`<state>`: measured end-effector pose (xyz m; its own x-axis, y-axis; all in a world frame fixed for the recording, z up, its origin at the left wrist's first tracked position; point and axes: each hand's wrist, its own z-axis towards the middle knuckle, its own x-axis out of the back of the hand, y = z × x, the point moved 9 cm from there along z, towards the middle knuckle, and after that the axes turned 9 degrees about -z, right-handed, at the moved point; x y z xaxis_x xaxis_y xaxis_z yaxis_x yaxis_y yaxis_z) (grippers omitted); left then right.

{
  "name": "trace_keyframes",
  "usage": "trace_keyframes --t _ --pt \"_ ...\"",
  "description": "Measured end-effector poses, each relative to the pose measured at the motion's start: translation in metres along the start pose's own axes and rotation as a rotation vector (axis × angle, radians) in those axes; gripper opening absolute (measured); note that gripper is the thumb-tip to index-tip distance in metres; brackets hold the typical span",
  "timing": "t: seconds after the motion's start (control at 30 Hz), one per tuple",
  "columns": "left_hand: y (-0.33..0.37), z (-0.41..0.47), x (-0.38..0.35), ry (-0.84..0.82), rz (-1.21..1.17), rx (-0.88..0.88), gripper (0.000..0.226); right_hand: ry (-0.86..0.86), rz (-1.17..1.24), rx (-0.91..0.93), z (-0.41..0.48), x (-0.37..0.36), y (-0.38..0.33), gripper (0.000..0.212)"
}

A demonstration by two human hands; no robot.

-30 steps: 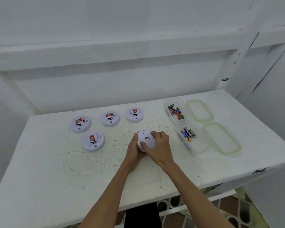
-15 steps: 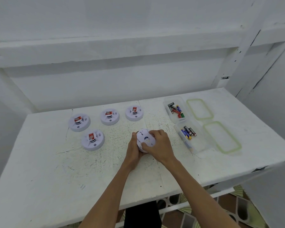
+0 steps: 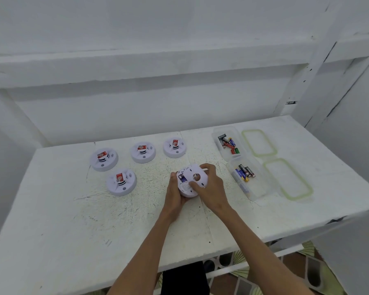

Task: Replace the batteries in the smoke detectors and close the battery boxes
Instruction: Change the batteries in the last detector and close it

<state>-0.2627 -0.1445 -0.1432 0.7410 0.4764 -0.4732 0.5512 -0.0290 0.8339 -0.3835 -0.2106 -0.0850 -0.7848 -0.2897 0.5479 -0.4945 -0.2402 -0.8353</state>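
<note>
Both hands clamped on one smoke detector at frame centre: left hand cupping underneath, right hand gripping its round back plate. Four detectors left, facing up; battery boxes open, right.

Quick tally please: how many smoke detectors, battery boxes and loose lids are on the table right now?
Smoke detectors: 5, four lying on the table, at and, and one held in the left hand and right hand.
Clear battery boxes: 2.
Green-rimmed lids: 2.
Total: 9.
</note>
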Motion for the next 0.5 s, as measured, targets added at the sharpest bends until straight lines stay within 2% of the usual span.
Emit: trace_keyframes --t 0.13,0.23,0.37,0.5 --pt "-0.001 0.002 0.002 0.015 -0.024 -0.011 0.066 0.124 0.166 -0.097 -0.004 0.019 0.020 0.040" --pt "-0.006 0.004 0.008 0.030 -0.057 -0.010 0.050 0.150 0.247 -0.173 -0.003 0.024 0.040 0.038" --pt "-0.010 0.007 0.013 0.028 -0.025 -0.020 0.051 0.180 0.196 -0.227 -0.003 0.032 0.059 0.040" --pt "-0.011 0.008 0.016 0.054 0.029 -0.043 0.031 0.202 0.055 -0.210 -0.004 0.037 0.068 0.041"
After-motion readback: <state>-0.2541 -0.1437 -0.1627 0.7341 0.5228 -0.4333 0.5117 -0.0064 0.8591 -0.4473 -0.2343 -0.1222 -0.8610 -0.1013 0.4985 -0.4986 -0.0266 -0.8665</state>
